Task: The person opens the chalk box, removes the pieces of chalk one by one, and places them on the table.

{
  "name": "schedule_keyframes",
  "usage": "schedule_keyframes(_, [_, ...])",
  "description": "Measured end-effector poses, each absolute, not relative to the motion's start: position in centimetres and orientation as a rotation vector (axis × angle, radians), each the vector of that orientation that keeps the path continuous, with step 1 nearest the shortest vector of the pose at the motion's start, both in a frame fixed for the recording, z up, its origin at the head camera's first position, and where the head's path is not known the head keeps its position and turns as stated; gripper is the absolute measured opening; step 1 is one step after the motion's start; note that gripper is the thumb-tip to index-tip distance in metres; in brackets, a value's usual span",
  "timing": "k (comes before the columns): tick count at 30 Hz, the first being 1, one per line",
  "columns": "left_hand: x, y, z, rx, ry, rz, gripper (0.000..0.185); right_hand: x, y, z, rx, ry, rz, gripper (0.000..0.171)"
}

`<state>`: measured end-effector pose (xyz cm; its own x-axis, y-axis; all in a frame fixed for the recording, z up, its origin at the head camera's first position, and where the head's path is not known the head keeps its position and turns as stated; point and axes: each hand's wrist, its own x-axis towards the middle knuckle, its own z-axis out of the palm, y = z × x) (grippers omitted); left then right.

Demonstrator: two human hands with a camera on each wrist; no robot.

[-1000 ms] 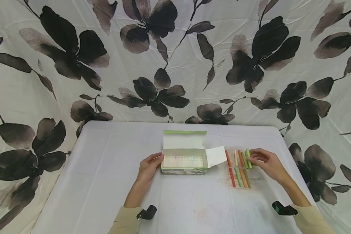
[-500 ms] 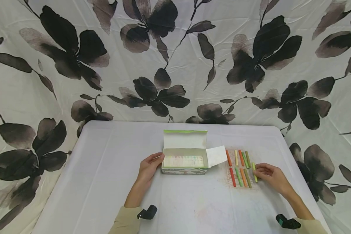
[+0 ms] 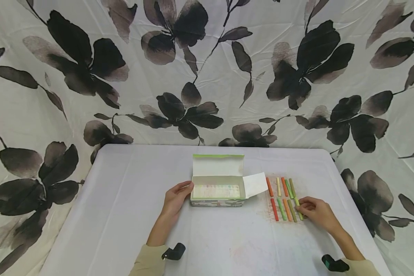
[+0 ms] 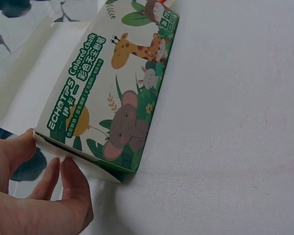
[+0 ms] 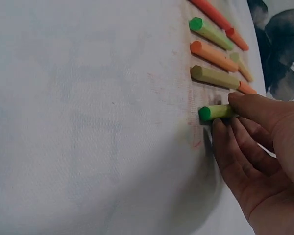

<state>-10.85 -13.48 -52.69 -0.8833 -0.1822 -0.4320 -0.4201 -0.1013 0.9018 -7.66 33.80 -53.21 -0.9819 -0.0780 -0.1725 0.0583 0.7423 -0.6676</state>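
Observation:
In the right wrist view my right hand (image 5: 269, 152) pinches a yellow-green chalk stick (image 5: 219, 112) between thumb and fingers, low over the white cloth. The head view has this stick at the right end of the near row, beside an olive chalk stick (image 3: 291, 211). My left hand (image 3: 176, 195) holds the left end of a chalk box (image 3: 217, 203). Its thumb is at the box's corner and its fingers touch the end flap (image 4: 83, 161). The box's lid (image 3: 218, 165) stands up at the back, and pale chalk sticks (image 3: 217, 190) lie inside.
Two rows of chalk lie right of the box, among them a red stick (image 3: 274, 209) and an orange one (image 3: 288, 209). The right flap (image 3: 255, 184) sticks out towards them. A flowered cloth (image 3: 189, 115) hangs behind the white table (image 3: 145, 165).
My right hand has brought the yellow-green stick from the right end of the far row towards me, to the end of the near row. The left hand stays at the box.

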Motion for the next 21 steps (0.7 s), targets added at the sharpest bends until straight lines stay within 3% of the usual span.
schedule_keyframes(21, [-11.12,-13.95,-52.33,-0.654,1.992,2.111,0.042,-7.9,34.42,-52.92,-0.004,2.772,-1.066,0.024])
